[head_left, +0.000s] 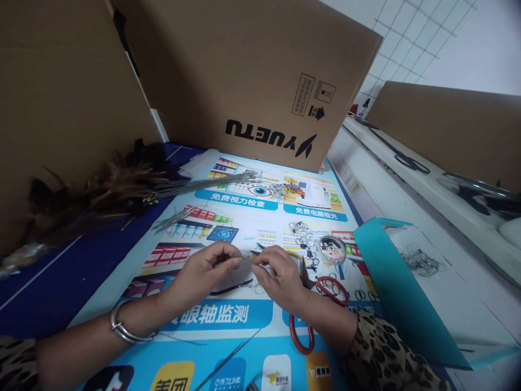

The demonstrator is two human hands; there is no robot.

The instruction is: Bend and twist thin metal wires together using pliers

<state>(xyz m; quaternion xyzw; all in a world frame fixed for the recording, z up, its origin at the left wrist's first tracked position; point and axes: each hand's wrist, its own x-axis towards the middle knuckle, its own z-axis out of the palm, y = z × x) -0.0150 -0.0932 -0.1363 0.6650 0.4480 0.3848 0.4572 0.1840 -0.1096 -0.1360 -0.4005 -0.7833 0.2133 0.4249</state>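
Observation:
My left hand (217, 263) and my right hand (280, 274) meet over the middle of the printed sheet (266, 339). On each, thumb and index finger are pinched together. A thin, faint strand seems to run between the fingertips, too fine to name. Red-handled scissors (331, 288) lie under my right wrist, partly covered by it. Behind that hand shows a tool with a yellow handle (293, 253), mostly hidden. A roll of clear tape (332, 250) rests to the right, beside small black loops (311, 255) and curled wires (300, 228).
A large cardboard box (244, 70) walls off the back. Brown feathers (101, 184) and a bundle of thin wire stems (203, 183) lie at the left. A teal open box (402, 293) with tangled black wire (421, 260) stands right. Dark thin strips (228, 358) lie in front.

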